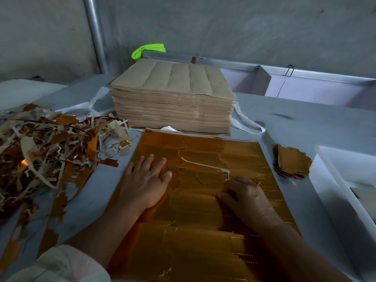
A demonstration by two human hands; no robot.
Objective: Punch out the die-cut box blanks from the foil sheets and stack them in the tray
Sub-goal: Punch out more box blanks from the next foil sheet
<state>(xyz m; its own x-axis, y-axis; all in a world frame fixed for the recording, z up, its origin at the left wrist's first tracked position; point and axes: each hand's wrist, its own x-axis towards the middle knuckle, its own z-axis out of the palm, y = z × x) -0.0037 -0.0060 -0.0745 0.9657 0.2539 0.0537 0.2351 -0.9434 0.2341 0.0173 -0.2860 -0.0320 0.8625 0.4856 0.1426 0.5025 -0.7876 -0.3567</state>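
A gold foil sheet (203, 231) lies flat on the grey table in front of me, its die-cut lines visible. My left hand (145, 180) presses flat on the sheet's left part with fingers straight. My right hand (247, 197) has its fingers curled and pinches a partly torn box blank (200, 181) near the sheet's middle; a pale torn edge runs above it. A small pile of punched gold blanks (292, 163) sits on the table to the right. The white tray (333, 176) stands at the right edge.
A tall stack of brown-backed sheets (173, 102) stands behind the foil sheet. A heap of gold and pale scrap strips (46, 147) covers the table's left side. White strapping (247, 124) lies by the stack. A green object (147, 50) and lilac bins (305, 86) sit at the back.
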